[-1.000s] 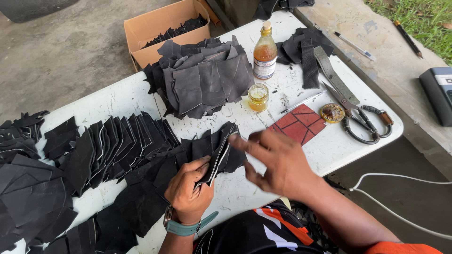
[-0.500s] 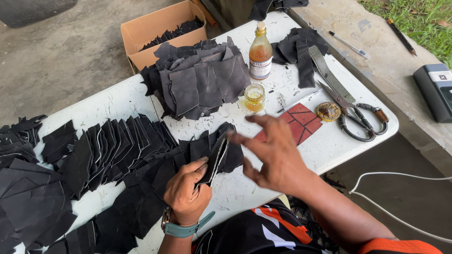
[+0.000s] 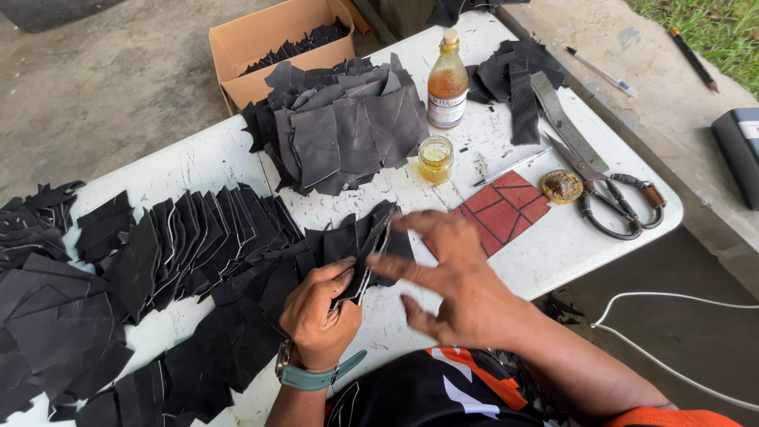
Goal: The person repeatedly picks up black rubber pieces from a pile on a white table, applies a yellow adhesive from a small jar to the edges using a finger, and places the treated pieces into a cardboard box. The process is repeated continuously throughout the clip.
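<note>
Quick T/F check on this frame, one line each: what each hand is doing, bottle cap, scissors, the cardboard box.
1. The left hand grips a thin stack of black leather pieces. True.
2. The right hand holds the scissors. False: the scissors lie on the white table, and the right hand is spread open beside the stack.
3. The amber glass bottle stands upright with its cap on. True.
4. The cardboard box is empty. False: dark leather pieces lie inside it.
5. The small glass jar sits on the red tile-patterned mat. False: it stands on the table, just in front of the bottle.
</note>
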